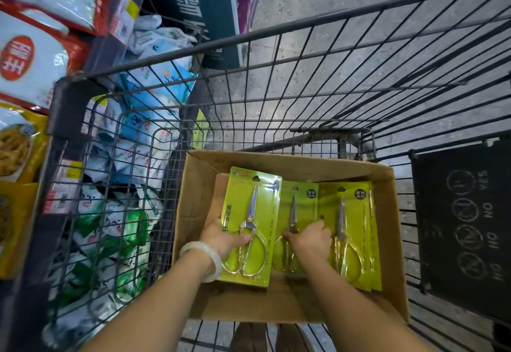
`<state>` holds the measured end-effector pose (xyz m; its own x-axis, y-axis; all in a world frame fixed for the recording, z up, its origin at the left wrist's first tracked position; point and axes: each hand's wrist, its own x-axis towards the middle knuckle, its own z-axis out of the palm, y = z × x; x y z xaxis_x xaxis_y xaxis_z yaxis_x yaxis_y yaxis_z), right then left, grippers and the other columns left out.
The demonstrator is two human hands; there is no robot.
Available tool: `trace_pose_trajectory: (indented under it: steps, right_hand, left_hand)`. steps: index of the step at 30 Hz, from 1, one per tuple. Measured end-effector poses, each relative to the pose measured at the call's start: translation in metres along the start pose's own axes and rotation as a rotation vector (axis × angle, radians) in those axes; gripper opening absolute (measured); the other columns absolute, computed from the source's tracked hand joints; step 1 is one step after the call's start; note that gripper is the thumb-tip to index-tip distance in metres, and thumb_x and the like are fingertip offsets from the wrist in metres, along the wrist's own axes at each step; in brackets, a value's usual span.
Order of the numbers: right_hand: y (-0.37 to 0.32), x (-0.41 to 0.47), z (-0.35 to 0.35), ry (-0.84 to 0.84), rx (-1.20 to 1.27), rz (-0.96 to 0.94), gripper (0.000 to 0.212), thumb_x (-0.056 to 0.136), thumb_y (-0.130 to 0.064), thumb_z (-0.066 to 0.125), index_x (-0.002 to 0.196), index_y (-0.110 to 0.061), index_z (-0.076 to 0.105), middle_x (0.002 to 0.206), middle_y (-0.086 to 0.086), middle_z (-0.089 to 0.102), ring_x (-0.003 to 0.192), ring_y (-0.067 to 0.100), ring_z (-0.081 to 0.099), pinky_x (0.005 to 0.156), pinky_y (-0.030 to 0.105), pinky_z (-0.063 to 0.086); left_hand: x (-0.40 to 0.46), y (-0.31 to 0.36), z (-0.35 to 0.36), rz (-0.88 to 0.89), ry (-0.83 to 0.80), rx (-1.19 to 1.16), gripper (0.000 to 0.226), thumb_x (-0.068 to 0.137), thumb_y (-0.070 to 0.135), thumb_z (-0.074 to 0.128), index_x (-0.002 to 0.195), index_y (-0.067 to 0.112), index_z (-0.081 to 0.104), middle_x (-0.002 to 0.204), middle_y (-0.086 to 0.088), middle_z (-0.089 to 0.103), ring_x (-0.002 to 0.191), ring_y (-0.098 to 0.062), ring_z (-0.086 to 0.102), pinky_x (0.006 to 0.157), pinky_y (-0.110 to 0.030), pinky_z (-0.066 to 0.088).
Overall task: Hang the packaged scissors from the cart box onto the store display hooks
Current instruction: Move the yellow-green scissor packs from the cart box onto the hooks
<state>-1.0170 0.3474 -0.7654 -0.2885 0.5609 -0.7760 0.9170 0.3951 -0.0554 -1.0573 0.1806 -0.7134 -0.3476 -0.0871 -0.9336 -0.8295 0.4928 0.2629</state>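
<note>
Gripping one green scissors pack (250,227) with my left hand (224,238), I curl my right hand (311,238) onto another pack (296,221) in the cardboard box (387,227).

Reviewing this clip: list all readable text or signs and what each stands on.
"NO" several times, upside down, beside crossed-out circle signs: black cart panel.
"雪": dark green sign.
Scissors packages: print too blurred to read.
Red ovals on snack bags: blurred.
Shelf price tags: too small.

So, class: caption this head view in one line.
Left hand lifts a scissors pack from the cart's cardboard box; right hand grips another.
</note>
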Motion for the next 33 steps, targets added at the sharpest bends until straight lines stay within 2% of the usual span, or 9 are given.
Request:
trace_pose_trajectory:
  steps: [3,11,15,18,21,24,27,31,33]
  right_hand:
    - [-0.001,0.003,0.001,0.043,-0.068,-0.002,0.087,0.067,-0.043,0.079,0.131,-0.002,0.036,0.129,0.016,0.048,0.119,0.029,0.048,0.098,0.038,0.046]
    - [-0.001,0.005,0.009,-0.015,-0.083,0.041,0.101,0.057,-0.053,0.081,0.132,-0.008,0.031,0.131,0.014,0.041,0.119,0.026,0.045,0.098,0.038,0.045]
    - [0.005,0.003,0.008,-0.178,0.243,0.050,0.087,0.064,-0.033,0.082,0.128,-0.012,0.027,0.115,0.013,0.057,0.074,0.017,0.059,0.067,0.033,0.055]
    - [0.013,0.006,0.003,-0.233,0.227,-0.057,0.091,0.073,-0.030,0.076,0.145,-0.016,0.021,0.140,0.014,0.046,0.081,0.016,0.060,0.052,0.019,0.043]
    - [0.019,0.001,-0.014,-0.276,0.268,-0.068,0.072,0.083,-0.023,0.068,0.143,-0.010,0.030,0.139,0.013,0.048,0.107,0.023,0.060,0.070,0.024,0.046]
    - [0.025,-0.008,-0.039,-0.272,0.288,-0.110,0.046,0.088,-0.019,0.063,0.129,-0.006,0.047,0.127,0.013,0.059,0.107,0.025,0.059,0.089,0.035,0.050]
    - [0.026,-0.021,-0.062,-0.252,0.334,-0.179,0.048,0.089,-0.016,0.061,0.133,-0.005,0.046,0.129,0.010,0.057,0.112,0.025,0.058,0.084,0.028,0.049]
    - [0.017,-0.050,-0.100,-0.247,0.517,-0.269,0.030,0.088,-0.012,0.062,0.118,-0.006,0.059,0.107,0.009,0.066,0.097,0.027,0.063,0.081,0.037,0.054]
    - [0.007,-0.067,-0.117,-0.279,0.558,-0.333,0.026,0.089,-0.012,0.061,0.115,-0.007,0.062,0.106,0.009,0.070,0.094,0.027,0.065,0.078,0.038,0.054]
  left_hand:
    - [0.001,-0.004,0.000,-0.013,0.029,-0.005,0.085,0.079,0.023,0.075,0.147,0.009,0.025,0.151,-0.009,0.034,0.138,-0.031,0.035,0.111,-0.042,0.031]
    - [-0.006,-0.008,0.000,-0.046,0.054,0.022,0.089,0.080,0.022,0.074,0.149,0.006,0.019,0.154,-0.012,0.029,0.140,-0.031,0.031,0.111,-0.041,0.030]
    - [-0.007,-0.008,0.000,-0.042,0.058,-0.016,0.092,0.079,0.022,0.075,0.150,0.007,0.017,0.154,-0.012,0.028,0.140,-0.032,0.030,0.111,-0.043,0.030]
    - [-0.012,-0.005,-0.001,-0.032,0.076,-0.022,0.091,0.080,0.022,0.074,0.150,0.007,0.017,0.155,-0.013,0.027,0.141,-0.032,0.029,0.112,-0.043,0.029]
    - [-0.018,-0.003,-0.002,-0.031,0.063,-0.023,0.089,0.080,0.020,0.074,0.149,0.006,0.020,0.153,-0.013,0.029,0.140,-0.032,0.031,0.111,-0.043,0.030]
    - [-0.028,0.000,-0.003,0.002,0.044,-0.035,0.074,0.078,0.016,0.076,0.141,0.007,0.038,0.145,-0.011,0.044,0.133,-0.031,0.042,0.109,-0.043,0.034]
    - [-0.047,0.010,-0.004,0.046,0.060,-0.058,0.067,0.078,0.013,0.076,0.136,0.006,0.043,0.138,-0.007,0.050,0.127,-0.031,0.047,0.106,-0.043,0.037]
    - [-0.078,0.023,-0.011,0.144,0.078,-0.093,0.052,0.078,0.009,0.075,0.125,0.003,0.056,0.125,-0.010,0.062,0.108,-0.025,0.058,0.097,-0.036,0.043]
    - [-0.095,0.028,-0.018,0.185,0.103,-0.111,0.061,0.078,0.013,0.076,0.131,0.002,0.049,0.134,-0.012,0.054,0.120,-0.027,0.052,0.097,-0.034,0.040]
